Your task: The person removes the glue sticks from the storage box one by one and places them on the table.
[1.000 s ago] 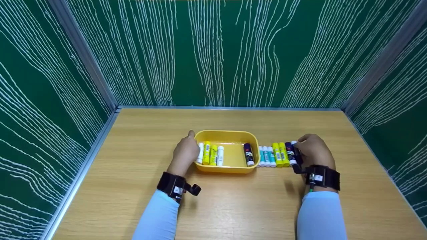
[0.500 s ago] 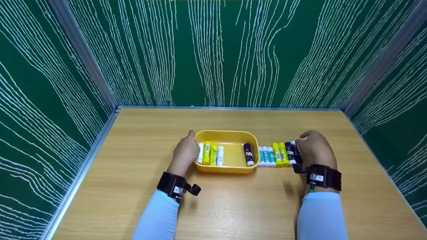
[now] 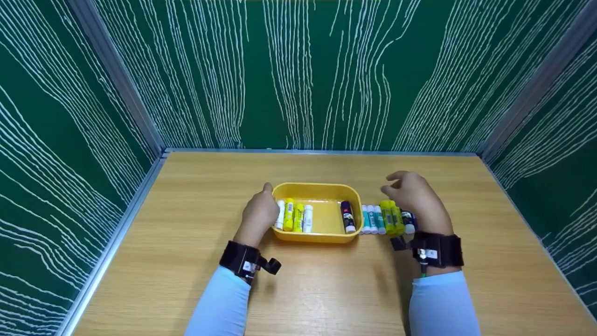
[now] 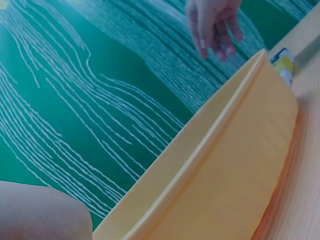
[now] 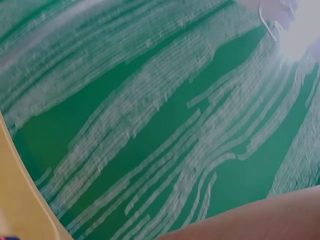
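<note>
At the left end of the yellow plastic bin (image 3: 317, 237) my left hand (image 3: 260, 213) grips the wall, with its thumb by the rim and the other fingers mostly hidden. Inside the bin, two yellow glue sticks (image 3: 294, 214) and two white ones (image 3: 308, 218) lie at the left; a dark purple glue stick (image 3: 347, 217) lies at the right. Above the row of glue sticks outside, my right hand (image 3: 413, 193) hovers with loosely bent fingers and holds nothing. The left wrist view also shows this right hand (image 4: 214, 25) in the air, fingers hanging apart.
Beside the bin's right wall runs a row of teal-and-white glue sticks (image 3: 373, 219), yellow ones (image 3: 392, 218) and dark ones (image 3: 408, 221), partly covered by my right hand and wrist. Green walls with white lines (image 3: 289, 74) enclose the wooden table (image 3: 326, 289) at back and sides.
My right hand has left the far right end of the row, rising and moving left over the glue sticks with its fingers spreading. My left hand and the bin have stayed put.
</note>
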